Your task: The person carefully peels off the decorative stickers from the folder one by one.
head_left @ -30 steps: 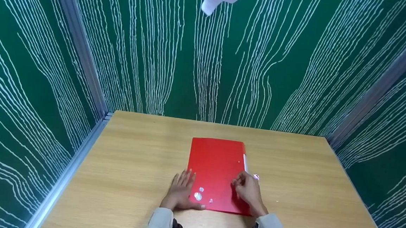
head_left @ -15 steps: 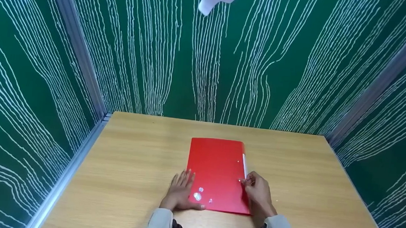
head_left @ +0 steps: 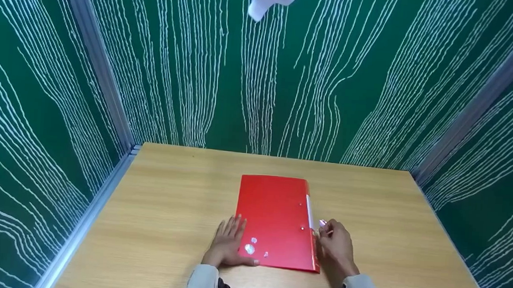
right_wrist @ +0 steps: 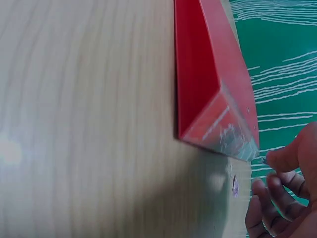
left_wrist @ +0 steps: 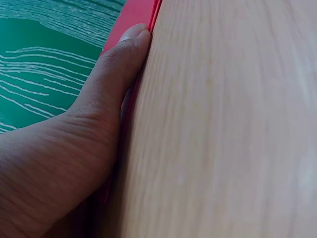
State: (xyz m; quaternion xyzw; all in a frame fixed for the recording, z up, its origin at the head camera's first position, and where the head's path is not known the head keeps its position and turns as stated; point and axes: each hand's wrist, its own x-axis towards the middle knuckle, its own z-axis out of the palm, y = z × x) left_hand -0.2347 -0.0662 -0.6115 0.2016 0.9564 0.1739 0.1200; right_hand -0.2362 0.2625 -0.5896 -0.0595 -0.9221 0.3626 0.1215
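A red file folder [head_left: 272, 216] lies on the table, its spine toward my right. Several silvery stickers [head_left: 249, 248] mark its lower left corner, and two small pale dots show near the spine. My left hand [head_left: 227, 244] rests with fingers spread across the left edge and the thumb along the near edge. Just right of the spine is my right hand [head_left: 336, 243], fingers curled; in the right wrist view its thumb [right_wrist: 283, 157] seems to pinch a small shiny piece [right_wrist: 263, 159], partly hidden. Beside it on the table lies a shiny scrap [head_left: 322, 223].
The wooden table [head_left: 169, 192] stretches out on both sides of the folder. Green walls [head_left: 228, 93] with white wavy lines close off the back and sides. A white fixture [head_left: 272, 0] hangs high at the back. The folder's spine [right_wrist: 218, 129] stands up from the table.
My right hand has moved right, off the folder's cover and past its spine, uncovering a pale dot and the lower spine. The left hand stays in place.
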